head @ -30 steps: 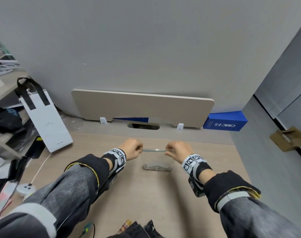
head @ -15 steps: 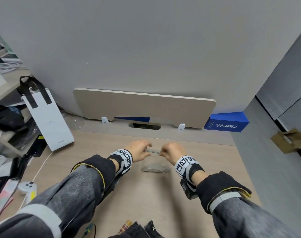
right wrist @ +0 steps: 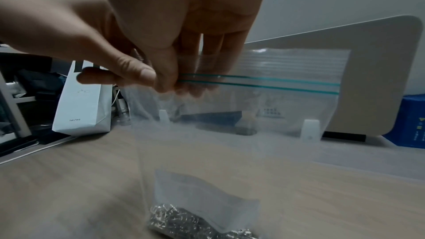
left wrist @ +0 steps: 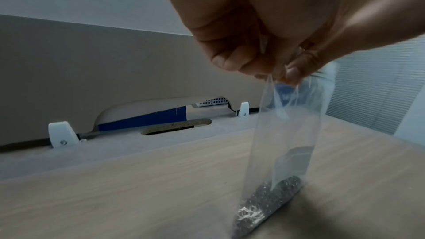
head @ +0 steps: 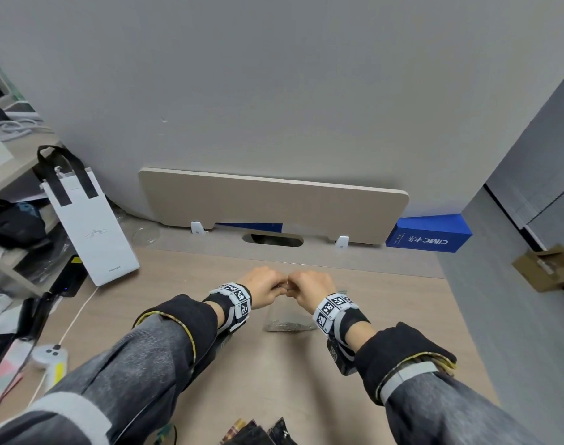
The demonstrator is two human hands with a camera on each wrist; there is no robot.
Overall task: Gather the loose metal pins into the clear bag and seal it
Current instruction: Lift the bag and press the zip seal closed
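Note:
The clear zip bag (head: 285,316) stands upright on the wooden desk (head: 184,284), its bottom touching the surface. A heap of metal pins (head: 287,326) lies in its bottom, also seen in the wrist views (left wrist: 264,204) (right wrist: 184,223). My left hand (head: 264,287) and right hand (head: 309,289) meet knuckle to knuckle above it. Both pinch the bag's top edge. In the right wrist view the right hand (right wrist: 170,72) pinches the green zip strip (right wrist: 276,83), which runs on to the right of it. In the left wrist view the left hand (left wrist: 253,43) grips the bag (left wrist: 287,143) at its top.
A white paper carrier bag (head: 94,226) stands at the left of the desk, with a white cable and small remote (head: 49,354) in front of it. A beige divider panel (head: 274,207) and cable slot (head: 272,240) close the back. A blue box (head: 428,239) sits back right.
My hands held the bag's top near its two ends. They have slid toward each other along the top edge and now touch in the middle.

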